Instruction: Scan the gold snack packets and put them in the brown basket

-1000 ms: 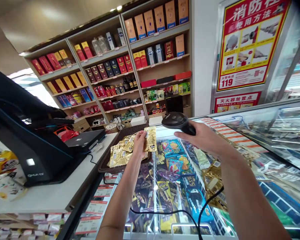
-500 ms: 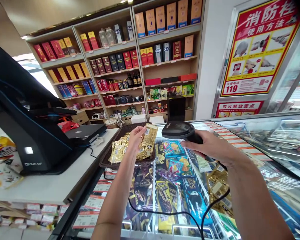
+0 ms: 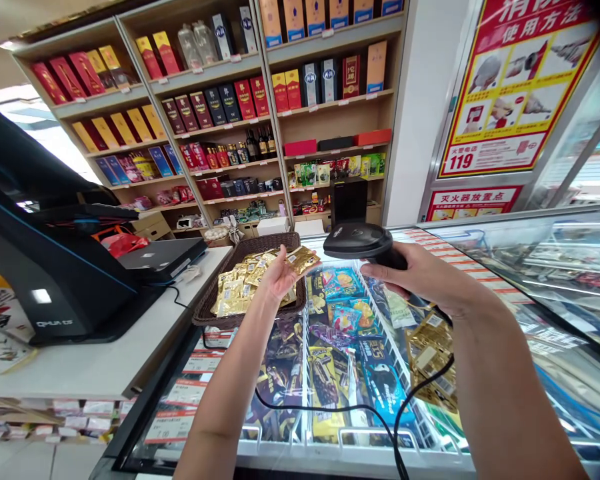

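Observation:
My left hand [image 3: 279, 275] pinches a small gold snack packet [image 3: 301, 259], tilted almost flat over the right side of a brown wicker basket [image 3: 219, 280]. Several more gold packets [image 3: 237, 287] lie in that basket. My right hand [image 3: 420, 277] is wrapped round the handle of a black barcode scanner [image 3: 359, 241], whose head sits just right of the held packet. The scanner's black cable [image 3: 380, 419] hangs down over the glass-topped freezer [image 3: 275, 460].
A black till terminal [image 3: 35, 247] stands on the white counter [image 3: 105, 360] at left. Shelves of boxed bottles [image 3: 230, 107] fill the back wall. Ice-cream packs [image 3: 350, 313] lie under the freezer glass. A red fire-safety poster [image 3: 515, 87] hangs at right.
My left hand has lowered the gold packet from upright to nearly flat over the basket. The scanner hand stayed roughly level. The view tipped downward a little.

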The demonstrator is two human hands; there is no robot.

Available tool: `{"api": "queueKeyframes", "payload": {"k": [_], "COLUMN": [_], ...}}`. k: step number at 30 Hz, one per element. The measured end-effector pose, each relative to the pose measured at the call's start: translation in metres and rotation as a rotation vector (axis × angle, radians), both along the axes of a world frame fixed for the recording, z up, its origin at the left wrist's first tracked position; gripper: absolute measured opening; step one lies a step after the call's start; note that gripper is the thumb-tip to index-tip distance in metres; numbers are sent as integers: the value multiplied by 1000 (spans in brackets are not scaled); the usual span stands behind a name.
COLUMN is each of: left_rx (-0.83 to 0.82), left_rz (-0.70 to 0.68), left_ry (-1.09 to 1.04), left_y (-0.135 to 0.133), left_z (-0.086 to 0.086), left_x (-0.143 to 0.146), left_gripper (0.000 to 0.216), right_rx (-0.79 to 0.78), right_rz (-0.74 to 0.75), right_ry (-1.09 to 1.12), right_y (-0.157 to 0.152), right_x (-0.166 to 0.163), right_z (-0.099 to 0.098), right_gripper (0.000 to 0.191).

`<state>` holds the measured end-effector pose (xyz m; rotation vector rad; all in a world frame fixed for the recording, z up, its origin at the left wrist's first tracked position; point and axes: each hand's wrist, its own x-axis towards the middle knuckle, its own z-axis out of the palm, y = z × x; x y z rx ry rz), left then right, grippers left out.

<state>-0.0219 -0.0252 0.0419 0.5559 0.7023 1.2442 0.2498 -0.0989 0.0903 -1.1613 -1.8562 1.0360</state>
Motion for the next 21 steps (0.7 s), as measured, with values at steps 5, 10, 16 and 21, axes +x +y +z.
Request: {"api": "queueKeyframes", "payload": {"k": [5,10,16,21], "left_rx": [43,218,358,386], "left_rz": [-69,36,166,159], "left_ry": [90,574,947,966], "left_y": [-6,-6,-11,-14], "left_z": [-12,-18,-13,-12], "left_x": [-2,-10,-10,-6], "left_gripper": [42,47,45,43], "right_rx": [22,51,73,95], "right_rz": [-19,-17,-12,-35], "right_ry": [-14,-27,-49,-63], "right_y": [4,3,-2,-2], "right_x": [4,3,-4,-5], "right_z": [-2,-1,5,5], "right_gripper": [47,48,44,41]}}
